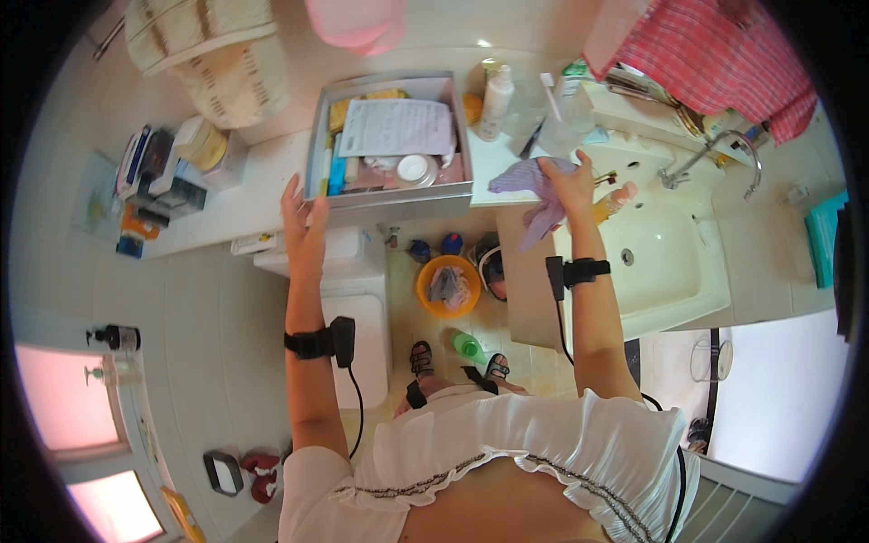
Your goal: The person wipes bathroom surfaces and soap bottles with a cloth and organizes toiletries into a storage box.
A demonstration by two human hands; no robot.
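Observation:
My right hand (572, 184) grips a crumpled lilac striped cloth (540, 186) over the shelf end beside the sink. The cloth hangs down in loose folds past the shelf's front edge. My left hand (303, 227) has its fingers apart at the near left corner of a grey box (394, 203); whether it touches the box I cannot tell. The open box stands on a white shelf (261, 173) and is filled with packets. On top of its contents lie a white printed sheet (397, 127) and a round white-lidded jar (414, 170).
Right of the box stand a white pump bottle (497, 102) and a toothbrush (550, 95) in a clear cup. A yellow bottle (611, 203) lies at the rim of the washbasin (662, 265). Below are a toilet (349, 339), an orange basin (424, 302) and a green bottle (468, 346).

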